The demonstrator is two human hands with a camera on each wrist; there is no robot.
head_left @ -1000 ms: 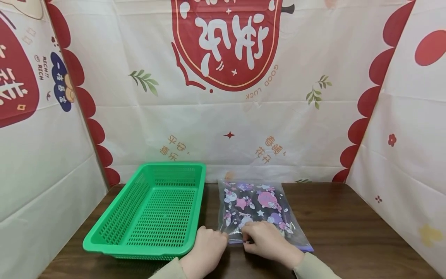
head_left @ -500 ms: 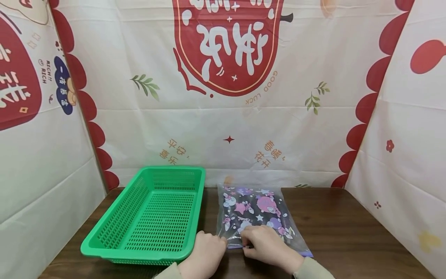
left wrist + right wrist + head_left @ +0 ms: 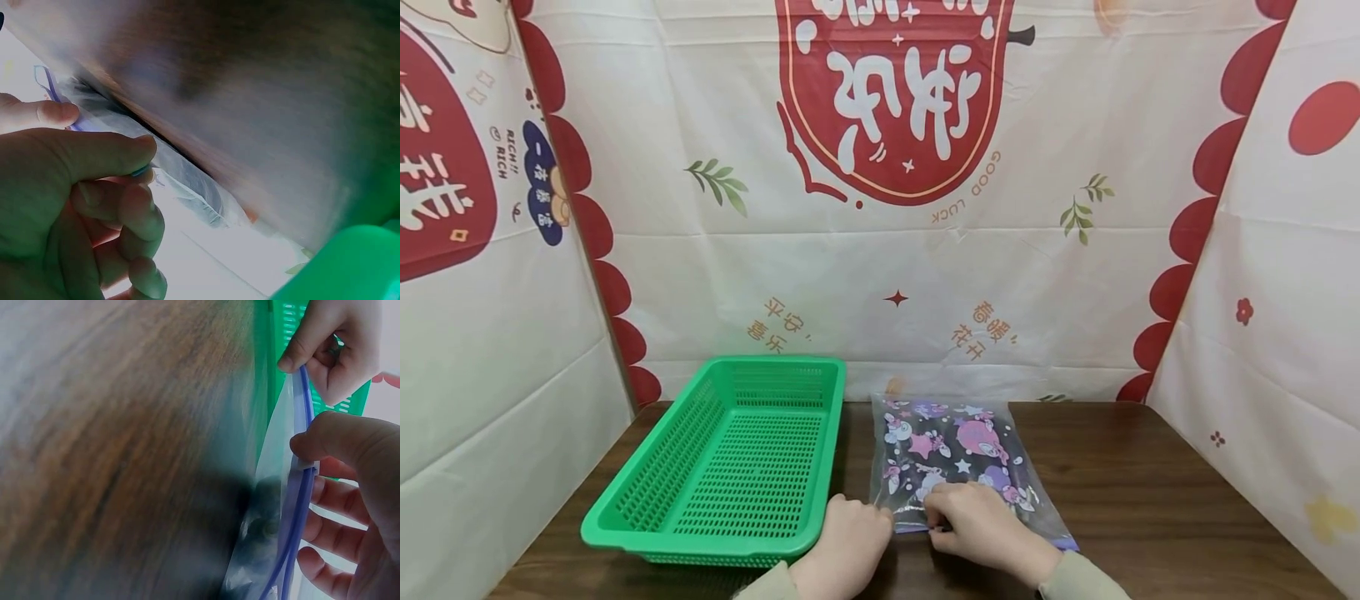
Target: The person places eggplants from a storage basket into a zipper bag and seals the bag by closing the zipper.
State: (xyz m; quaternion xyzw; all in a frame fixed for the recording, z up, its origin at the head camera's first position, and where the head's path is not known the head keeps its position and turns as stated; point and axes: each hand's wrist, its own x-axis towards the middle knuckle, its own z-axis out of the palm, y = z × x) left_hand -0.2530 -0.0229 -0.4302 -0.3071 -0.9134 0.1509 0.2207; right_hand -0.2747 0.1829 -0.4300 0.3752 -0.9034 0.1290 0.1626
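A clear zip bag (image 3: 938, 454) with a purple zip edge lies on the table in the head view. Inside it, or printed on it, is a dark pattern of pink, purple and white cartoon figures and stars; which one I cannot tell. My left hand (image 3: 850, 542) pinches the bag's near left corner between thumb and index finger, plain in the left wrist view. Beside it, my right hand (image 3: 981, 527) pinches the purple zip (image 3: 294, 534) at a small whitish slider (image 3: 304, 465), its other fingers loosely bent behind the edge.
A green slotted basket (image 3: 752, 467) with nothing in it stands just left of my left hand. The brown wooden table (image 3: 1120, 500) reaches to printed white cloth walls (image 3: 820, 267) at the back and both sides.
The head view has shifted slightly. Both hands keep their holds at the bag's near edge, with no clear movement along it.
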